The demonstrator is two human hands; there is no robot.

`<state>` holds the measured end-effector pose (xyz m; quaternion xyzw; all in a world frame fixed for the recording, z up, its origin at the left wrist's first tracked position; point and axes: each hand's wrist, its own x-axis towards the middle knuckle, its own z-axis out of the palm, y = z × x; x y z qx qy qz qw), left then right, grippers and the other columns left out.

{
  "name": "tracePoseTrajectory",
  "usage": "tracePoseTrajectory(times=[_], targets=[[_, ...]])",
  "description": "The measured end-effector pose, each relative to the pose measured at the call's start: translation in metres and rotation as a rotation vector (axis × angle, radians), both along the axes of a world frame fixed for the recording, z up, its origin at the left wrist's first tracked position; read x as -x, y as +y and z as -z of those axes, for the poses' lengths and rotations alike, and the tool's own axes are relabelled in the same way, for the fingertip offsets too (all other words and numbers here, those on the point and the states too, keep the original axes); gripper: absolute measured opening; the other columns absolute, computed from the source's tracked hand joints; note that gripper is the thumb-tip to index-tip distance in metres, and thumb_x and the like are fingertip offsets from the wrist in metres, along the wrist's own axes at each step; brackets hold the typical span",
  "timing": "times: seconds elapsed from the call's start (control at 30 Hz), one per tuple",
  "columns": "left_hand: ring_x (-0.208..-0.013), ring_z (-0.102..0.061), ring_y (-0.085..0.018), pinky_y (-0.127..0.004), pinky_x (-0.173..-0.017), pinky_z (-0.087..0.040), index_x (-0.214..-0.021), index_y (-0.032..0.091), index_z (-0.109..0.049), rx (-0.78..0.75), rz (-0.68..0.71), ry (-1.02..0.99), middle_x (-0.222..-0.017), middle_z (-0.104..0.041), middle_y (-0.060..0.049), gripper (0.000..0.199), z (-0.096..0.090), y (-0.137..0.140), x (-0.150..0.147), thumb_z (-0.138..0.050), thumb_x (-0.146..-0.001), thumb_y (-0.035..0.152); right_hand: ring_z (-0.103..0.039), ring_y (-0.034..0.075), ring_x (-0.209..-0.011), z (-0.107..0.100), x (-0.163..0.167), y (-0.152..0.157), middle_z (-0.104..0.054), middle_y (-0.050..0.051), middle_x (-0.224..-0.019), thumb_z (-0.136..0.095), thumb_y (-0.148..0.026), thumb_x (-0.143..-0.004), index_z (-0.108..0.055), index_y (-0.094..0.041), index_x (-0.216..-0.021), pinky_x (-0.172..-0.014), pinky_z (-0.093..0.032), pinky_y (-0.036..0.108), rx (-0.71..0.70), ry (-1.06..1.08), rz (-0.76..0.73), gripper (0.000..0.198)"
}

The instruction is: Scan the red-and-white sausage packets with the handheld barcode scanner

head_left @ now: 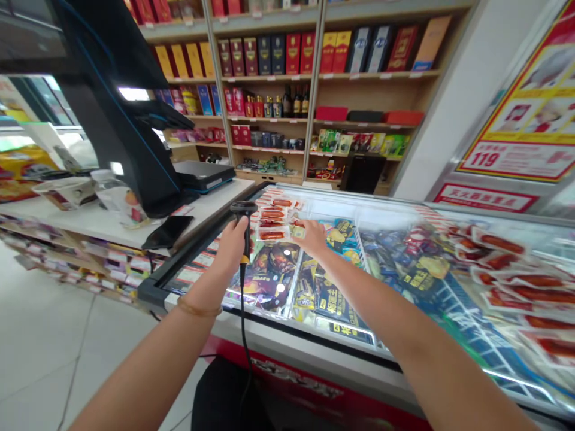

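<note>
- Gripping the scanner (244, 208) upright in the left hand (233, 242), fingers closing around its handle.
- Right hand (313, 235) is reaching to the right end of the sausage packs (272, 218); fingertips are hiding partly behind the hand, so cannot tell whether they're pinching one.
- Packs are lying in a loose column on the freezer (278, 327), toward its far left corner, near the counter (215, 206).
- Open glass is stretching from the packs to the front edge; only the cord (243, 305) is hanging over that edge.
- Phone (169, 232) is lying near the counter's edge.
- Right forearm is covering part of the bags (332, 293) under the glass.
- Second pile (516, 275) is running out of view at right; pack print is blurring.
</note>
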<state>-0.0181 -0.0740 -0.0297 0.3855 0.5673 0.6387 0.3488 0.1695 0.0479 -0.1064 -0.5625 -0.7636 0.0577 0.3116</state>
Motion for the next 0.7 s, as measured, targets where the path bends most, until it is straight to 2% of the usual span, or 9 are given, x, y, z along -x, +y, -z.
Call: tracePoseTrajectory(times=[0.17,0.4,0.5,0.57,0.7], targets=[[-0.036,-0.049,-0.009,-0.021,-0.034,-0.036,-0.081,0.019,-0.05,0.022,0.173,-0.065,-0.064,-0.056,0.003,0.03,0.002,0.008,-0.055,-0.059,-0.08,0.048,-0.046,0.03,-0.122,-0.004,-0.087,-0.005,-0.056,0.011,-0.13,-0.059,-0.034,-0.084,-0.06,-0.022,-0.122,-0.101,-0.036,0.046,-0.032,-0.02,0.162,0.04],[-0.034,-0.048,-0.008,-0.022,-0.033,-0.034,-0.078,0.018,-0.05,0.014,0.452,-0.119,-0.065,-0.058,0.002,0.035,0.0,0.021,-0.166,-0.06,-0.079,0.051,-0.045,0.033,-0.122,-0.01,-0.228,-0.034,-0.054,0.014,-0.131,-0.055,-0.03,-0.086,-0.059,-0.021,-0.123,-0.1,-0.036,0.049,-0.04,-0.181,0.477,0.039],[-0.035,-0.048,-0.007,-0.022,-0.034,-0.035,-0.078,0.018,-0.051,0.016,0.546,-0.13,-0.065,-0.057,0.002,0.036,0.001,0.02,-0.21,-0.061,-0.078,0.053,-0.044,0.034,-0.123,-0.016,-0.268,-0.052,-0.053,0.015,-0.132,-0.055,-0.027,-0.085,-0.06,-0.02,-0.122,-0.1,-0.035,0.05,-0.063,-0.277,0.585,0.038],[-0.035,-0.048,-0.007,-0.022,-0.034,-0.036,-0.079,0.018,-0.051,0.02,0.589,-0.138,-0.064,-0.056,0.003,0.037,0.006,0.018,-0.231,-0.062,-0.077,0.053,-0.045,0.034,-0.122,-0.024,-0.29,-0.063,-0.054,0.017,-0.129,-0.055,-0.022,-0.084,-0.06,-0.018,-0.121,-0.099,-0.036,0.051,-0.022,-0.338,0.63,0.037],[-0.038,-0.049,-0.007,-0.021,-0.034,-0.037,-0.082,0.019,-0.05,-0.003,0.597,-0.142,-0.065,-0.056,0.004,0.041,0.025,0.015,-0.251,-0.064,-0.074,0.057,-0.049,0.037,-0.12,-0.049,-0.329,-0.081,-0.058,0.021,-0.122,-0.05,-0.016,-0.084,-0.064,-0.015,-0.116,-0.095,-0.038,0.055,0.114,-0.399,0.765,0.035]])
